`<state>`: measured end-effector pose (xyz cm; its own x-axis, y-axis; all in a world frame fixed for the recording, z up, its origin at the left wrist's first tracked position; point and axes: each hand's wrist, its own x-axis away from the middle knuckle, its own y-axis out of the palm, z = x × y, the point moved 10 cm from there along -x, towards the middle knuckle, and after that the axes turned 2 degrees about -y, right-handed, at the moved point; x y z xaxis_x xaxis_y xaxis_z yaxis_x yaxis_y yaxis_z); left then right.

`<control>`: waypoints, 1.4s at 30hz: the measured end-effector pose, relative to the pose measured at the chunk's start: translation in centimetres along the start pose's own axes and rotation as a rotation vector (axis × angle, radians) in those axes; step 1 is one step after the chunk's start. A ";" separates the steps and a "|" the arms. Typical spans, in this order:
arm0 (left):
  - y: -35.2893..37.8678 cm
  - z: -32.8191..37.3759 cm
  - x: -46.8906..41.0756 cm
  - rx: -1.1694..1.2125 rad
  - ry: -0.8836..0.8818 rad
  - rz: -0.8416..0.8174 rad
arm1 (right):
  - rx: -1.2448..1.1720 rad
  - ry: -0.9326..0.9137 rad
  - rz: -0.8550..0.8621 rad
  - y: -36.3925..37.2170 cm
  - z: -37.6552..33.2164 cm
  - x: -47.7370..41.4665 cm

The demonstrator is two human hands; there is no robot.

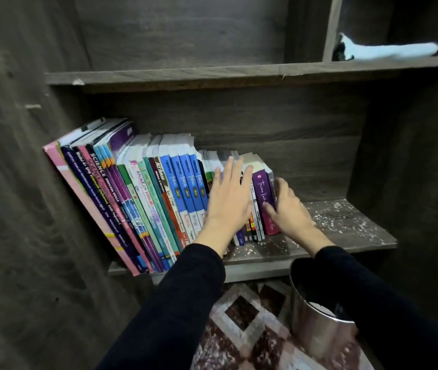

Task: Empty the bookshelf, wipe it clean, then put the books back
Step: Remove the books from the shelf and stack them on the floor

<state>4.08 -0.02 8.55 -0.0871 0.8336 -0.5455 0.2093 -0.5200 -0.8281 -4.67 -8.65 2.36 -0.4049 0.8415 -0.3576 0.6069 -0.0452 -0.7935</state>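
Note:
A row of books (143,198) leans to the left on the lower shelf (346,231) of a dark wooden bookshelf. My left hand (228,198) lies flat with straight fingers against the spines of the small books near the row's right end. My right hand (287,206) grips the purple book (262,193) at the right end of the row, thumb on its spine and fingers round its far side. White dust and crumbs speckle the bare right part of that shelf. A white cloth (388,50) lies in the upper right compartment.
The upper shelf board (185,76) runs above the books, with a vertical divider (332,28) at the right. A shiny metal bin (316,321) stands on a patterned rug (250,327) below the shelf, partly behind my right sleeve.

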 end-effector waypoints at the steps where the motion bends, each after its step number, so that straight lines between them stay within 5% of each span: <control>1: 0.2 0.1 -0.6 -0.006 -0.002 -0.003 | -0.011 0.016 -0.005 0.5 0.5 -0.5; 42: 3.7 -0.5 -3.0 -0.072 -0.135 0.183 | -0.184 0.109 0.078 6.1 5.3 -2.1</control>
<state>5.63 -4.34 7.18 -0.1702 0.6915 -0.7020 0.3017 -0.6416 -0.7052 -3.76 -13.58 -4.35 -0.2817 0.8928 -0.3515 0.7523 -0.0219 -0.6585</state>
